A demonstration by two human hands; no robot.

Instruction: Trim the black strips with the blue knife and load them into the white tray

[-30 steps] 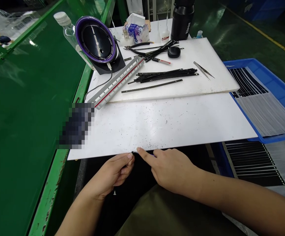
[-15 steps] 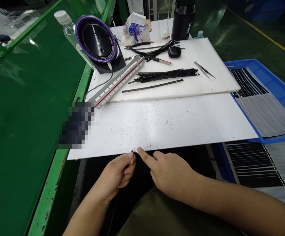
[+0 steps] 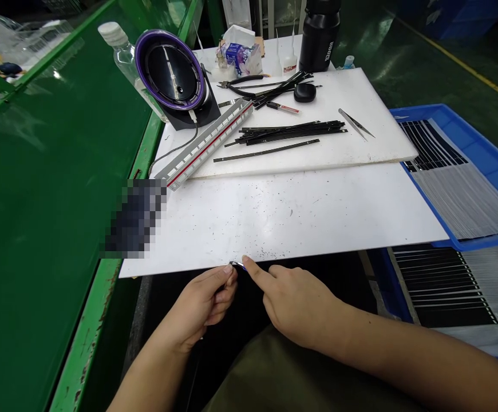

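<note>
My left hand (image 3: 212,303) is closed at the table's front edge, thumb and finger pinching the end of a small dark strip (image 3: 232,264). Close beside it, my right hand (image 3: 296,303) is closed with its index finger stretched along a slim tool with a shiny blade-like tip (image 3: 240,265) and a bit of blue. That tip points at the strip's end; most of the tool is hidden under the hand. Black strips (image 3: 292,133) lie in a pile on the white foam board (image 3: 360,151), with one single strip (image 3: 266,151) in front of them.
On the board are tweezers (image 3: 355,123), cutting pliers (image 3: 242,86), a marker-like tube (image 3: 282,107) and a black case (image 3: 304,92). A purple-rimmed fan (image 3: 169,68) and a plastic bottle (image 3: 124,57) stand left. Blue trays (image 3: 467,137) of strips are at right. Dark crumbs dot the tabletop (image 3: 214,229).
My right hand has shifted slightly right, away from the left fingertips, and more of the shiny tip shows. My left hand stays nearly in place; the view has moved a little.
</note>
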